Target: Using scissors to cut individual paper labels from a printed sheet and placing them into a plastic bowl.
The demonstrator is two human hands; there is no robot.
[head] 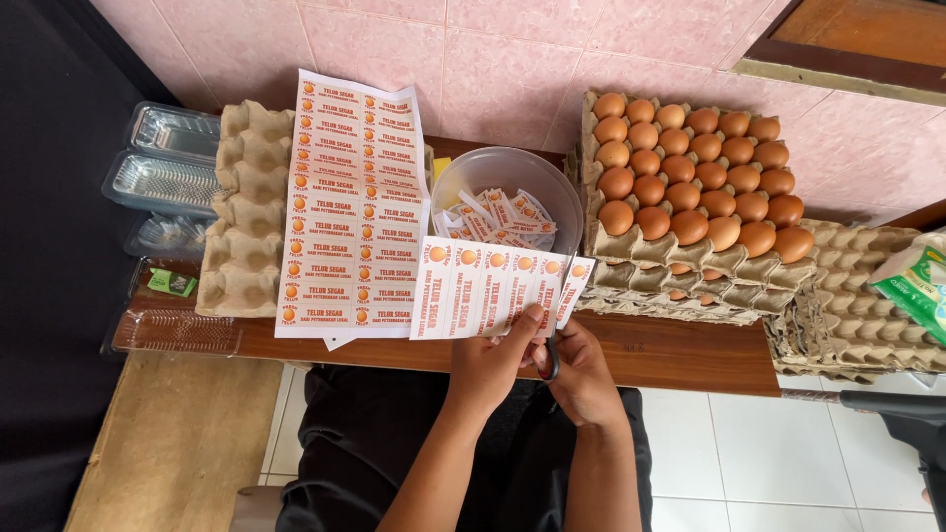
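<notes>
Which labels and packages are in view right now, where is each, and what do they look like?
Label strip: held by left hand, white with orange dots; right hand cuts it with scissors.
Label sheet: over the empty egg trays, white and orange.
Cut labels: in the bowl.
Green packet: far right.

1. left hand: bare, no glove, ring or watch visible.
2. right hand: bare, likewise unadorned.
3. forearms: uncovered, no sleeves in view.
4. lap: dark, plain black garment.
</notes>
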